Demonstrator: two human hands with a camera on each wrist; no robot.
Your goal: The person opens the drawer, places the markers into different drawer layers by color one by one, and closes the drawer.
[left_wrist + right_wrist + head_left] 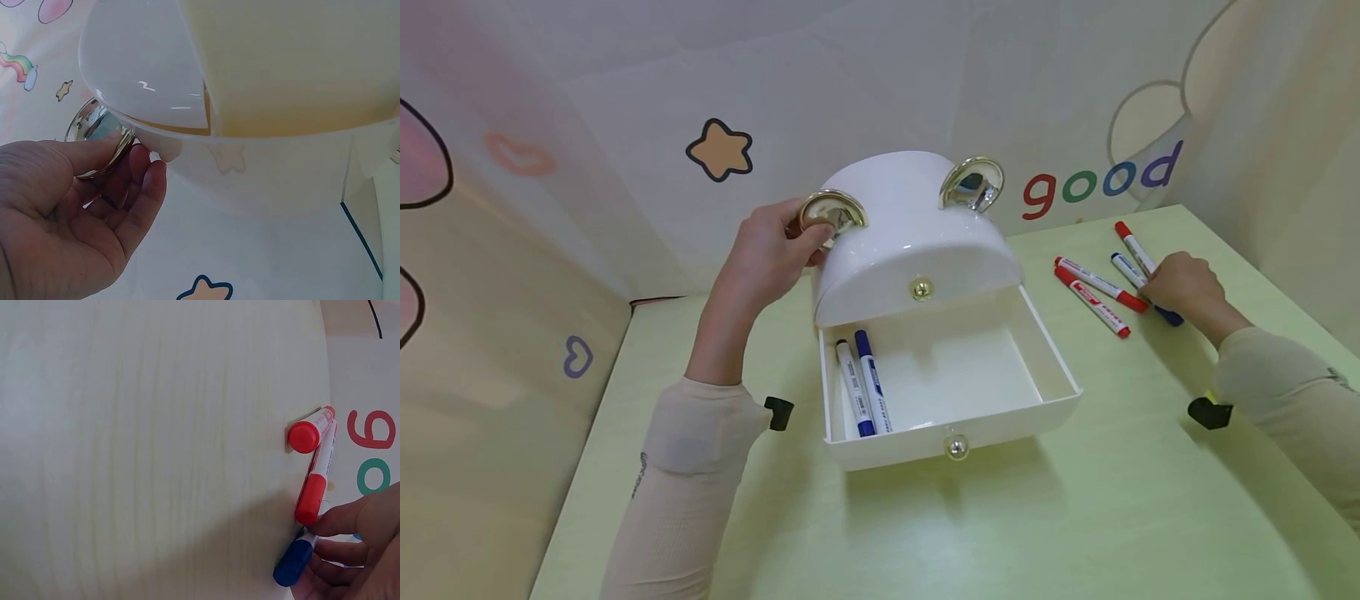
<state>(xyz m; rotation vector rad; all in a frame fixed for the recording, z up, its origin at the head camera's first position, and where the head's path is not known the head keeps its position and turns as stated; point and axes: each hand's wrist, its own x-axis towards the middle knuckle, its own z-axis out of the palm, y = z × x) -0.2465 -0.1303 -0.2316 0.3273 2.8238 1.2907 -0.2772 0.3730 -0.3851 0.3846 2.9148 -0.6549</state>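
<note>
A white box with two round gold ears stands on the table, its lower drawer pulled out. My left hand grips the left gold ear, thumb on the front and fingers behind. Inside the drawer, at its left side, lie two blue-and-white markers. Over on the right, my right hand pinches a blue marker lying among red ones, its blue cap end sticking out below the fingers. Two red markers lie just left of that hand, and another red marker lies beyond it.
A gold knob juts from the drawer front, and the right gold ear rises from the box. Behind the pale green table stands a white printed backdrop; a side wall borders the left.
</note>
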